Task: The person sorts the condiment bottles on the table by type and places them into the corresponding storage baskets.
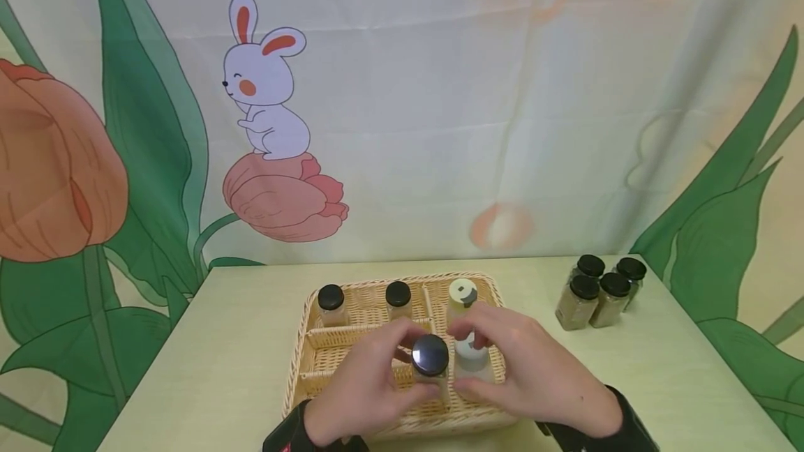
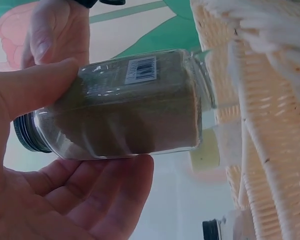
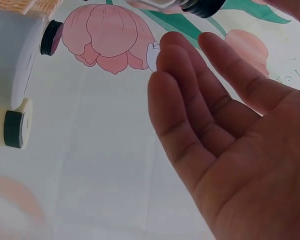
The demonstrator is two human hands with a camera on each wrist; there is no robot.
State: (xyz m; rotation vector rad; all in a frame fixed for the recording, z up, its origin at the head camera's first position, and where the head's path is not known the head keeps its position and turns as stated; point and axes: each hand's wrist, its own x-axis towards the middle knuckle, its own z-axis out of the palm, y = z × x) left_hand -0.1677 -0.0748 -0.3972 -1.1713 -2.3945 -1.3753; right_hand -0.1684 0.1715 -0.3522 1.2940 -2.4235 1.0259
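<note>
My left hand (image 1: 367,386) grips a glass spice jar (image 1: 430,358) with a black cap, just above the front of a wicker basket (image 1: 314,312). In the left wrist view the jar (image 2: 130,105) holds brown powder and lies between my thumb and fingers, next to the basket wall (image 2: 270,125). My right hand (image 1: 534,375) hovers close on the jar's right, over a white-capped bottle (image 1: 471,354). The right wrist view shows that hand (image 3: 230,140) with straight fingers and a bare palm, the white bottle (image 3: 10,55) to its left.
The basket's back row holds two black-capped jars (image 1: 331,304) (image 1: 398,298) and a cream-capped bottle (image 1: 463,295). Several more black-capped spice jars (image 1: 597,291) stand grouped at the table's back right. A printed cloth backdrop hangs behind the table.
</note>
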